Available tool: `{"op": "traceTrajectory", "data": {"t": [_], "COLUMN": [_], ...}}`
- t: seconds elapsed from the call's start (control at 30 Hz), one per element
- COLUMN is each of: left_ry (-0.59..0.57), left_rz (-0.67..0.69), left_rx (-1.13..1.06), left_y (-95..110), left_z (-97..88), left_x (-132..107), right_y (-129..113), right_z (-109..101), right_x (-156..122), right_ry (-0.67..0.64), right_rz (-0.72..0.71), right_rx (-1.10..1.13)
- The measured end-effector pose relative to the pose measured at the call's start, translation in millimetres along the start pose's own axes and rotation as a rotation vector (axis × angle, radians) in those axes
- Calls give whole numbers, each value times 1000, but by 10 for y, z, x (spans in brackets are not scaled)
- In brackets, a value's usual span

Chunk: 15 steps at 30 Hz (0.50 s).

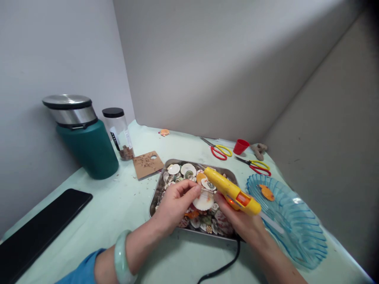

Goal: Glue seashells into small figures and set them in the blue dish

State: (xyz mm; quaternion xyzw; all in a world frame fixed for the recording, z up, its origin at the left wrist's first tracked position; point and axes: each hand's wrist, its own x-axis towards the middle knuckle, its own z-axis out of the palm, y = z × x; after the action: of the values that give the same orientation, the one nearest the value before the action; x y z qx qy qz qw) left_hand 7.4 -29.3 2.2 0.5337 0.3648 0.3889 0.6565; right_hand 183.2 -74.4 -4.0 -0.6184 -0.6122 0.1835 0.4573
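My left hand [177,204] hovers over a metal tray [156,196] filled with several seashells and pinches a pale fan-shaped shell [203,201] at its edge. My right hand [241,221] grips a yellow glue gun [231,191], its nozzle pointing up and left toward the held shell. The gun's black cord [224,265] trails off toward the table's near edge. A pale green bangle [122,257] sits on my left wrist.
A blue shell-shaped glass dish [291,225] with an orange shell lies at the right. Two pairs of red-and-yellow scissors [220,150], a red cup [240,146], a cork square [147,164], a jar [119,133], a teal flask [84,136] and a black slab [35,232] stand around.
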Motion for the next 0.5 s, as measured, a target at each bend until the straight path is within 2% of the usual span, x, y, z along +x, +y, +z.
{"op": "traceTrajectory", "data": {"t": [0.2, 0.5], "left_ry": [-2, -10], "left_rz": [6, 26], "left_rx": [18, 7], "left_y": [-2, 10], "left_z": [-13, -7], "left_x": [1, 1], "right_y": [-36, -36], "right_z": [-13, 18], "right_x": [2, 7], "right_ry": [-17, 45], "right_rz": [3, 64], "right_rx": [2, 98]}}
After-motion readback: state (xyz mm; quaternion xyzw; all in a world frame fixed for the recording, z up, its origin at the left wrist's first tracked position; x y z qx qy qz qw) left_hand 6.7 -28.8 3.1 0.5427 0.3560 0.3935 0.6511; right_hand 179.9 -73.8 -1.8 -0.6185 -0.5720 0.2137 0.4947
